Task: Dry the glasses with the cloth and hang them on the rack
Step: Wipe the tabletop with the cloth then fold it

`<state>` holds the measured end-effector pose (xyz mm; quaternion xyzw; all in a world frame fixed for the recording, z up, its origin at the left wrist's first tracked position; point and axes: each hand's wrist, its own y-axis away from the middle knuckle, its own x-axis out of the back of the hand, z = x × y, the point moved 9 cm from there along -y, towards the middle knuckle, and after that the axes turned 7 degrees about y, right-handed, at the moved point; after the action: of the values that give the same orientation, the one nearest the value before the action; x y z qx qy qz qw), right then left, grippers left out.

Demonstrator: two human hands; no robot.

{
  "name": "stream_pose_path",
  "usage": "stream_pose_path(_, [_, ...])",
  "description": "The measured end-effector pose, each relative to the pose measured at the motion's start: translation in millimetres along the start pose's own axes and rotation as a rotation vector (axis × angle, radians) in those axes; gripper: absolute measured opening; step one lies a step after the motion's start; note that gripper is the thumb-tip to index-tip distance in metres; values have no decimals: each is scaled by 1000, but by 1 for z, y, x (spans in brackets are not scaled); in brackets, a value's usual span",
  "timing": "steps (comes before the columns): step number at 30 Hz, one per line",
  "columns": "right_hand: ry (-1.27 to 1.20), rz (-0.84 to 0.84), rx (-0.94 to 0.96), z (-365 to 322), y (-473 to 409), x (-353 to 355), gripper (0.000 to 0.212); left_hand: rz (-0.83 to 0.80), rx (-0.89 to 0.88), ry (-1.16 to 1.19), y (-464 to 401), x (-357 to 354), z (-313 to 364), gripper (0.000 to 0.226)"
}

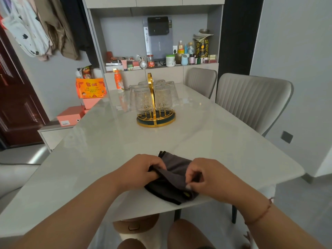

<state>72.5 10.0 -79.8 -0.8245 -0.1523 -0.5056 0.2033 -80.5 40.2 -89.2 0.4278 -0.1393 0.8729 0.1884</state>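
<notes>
A dark grey cloth (175, 174) lies bunched at the near edge of the pale table (107, 144). My left hand (142, 168) grips its left side with curled fingers. My right hand (203, 177) pinches its right edge between thumb and fingers. Farther back in the middle of the table stands a round gold rack (156, 119) with a tall loop handle. Several clear patterned glasses (143, 101) hang upside down on it, around the handle. Neither hand is near the rack.
An orange bottle (118, 83) stands at the table's far left edge. Two grey chairs (251, 99) line the right side. Orange and pink boxes (89, 88) are stacked left of the table. A cluttered shelf (161, 62) fills the back wall.
</notes>
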Motion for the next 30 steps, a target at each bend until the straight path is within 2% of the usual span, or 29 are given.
stream_pose_path(1, [6, 30, 14, -1, -1, 5, 8, 3, 4, 13, -1, 0, -1, 18])
stream_pose_path(3, [-9, 8, 112, -9, -1, 7, 18, 6, 13, 58, -2, 1, -5, 17])
stream_pose_path(5, [15, -135, 235, -18, 4, -4, 35, 5, 24, 89, -1, 1, -7, 19])
stream_pose_path(6, [44, -197, 279, -21, 7, -12, 37, 1, 27, 96, -1, 1, -9, 20])
stream_pose_path(8, [47, -199, 305, -22, 8, -17, 24, -8, 37, 125, -2, 1, -10, 23])
stream_pose_path(11, [-154, -91, 143, -7, -3, -2, 5, -76, 78, 195, -1, 1, -12, 29])
stream_pose_path(14, [-481, 38, -64, 12, -18, 15, 11, -148, 84, 153, 0, -3, -9, 46])
stream_pose_path(16, [-578, 155, -128, 23, -33, 29, 17, -54, 59, 81, -5, 5, -4, 46])
stream_pose_path(21, [-569, 369, -223, 47, -79, 70, 23, 275, -3, 62, -31, 57, 5, 1])
stream_pose_path(27, [-645, 601, -139, 18, -123, 145, 22, 692, -53, -111, -70, 157, 44, 29])
stream_pose_path(30, [-697, 732, -69, -2, -130, 190, 25, 868, -145, -163, -73, 210, 78, 31])
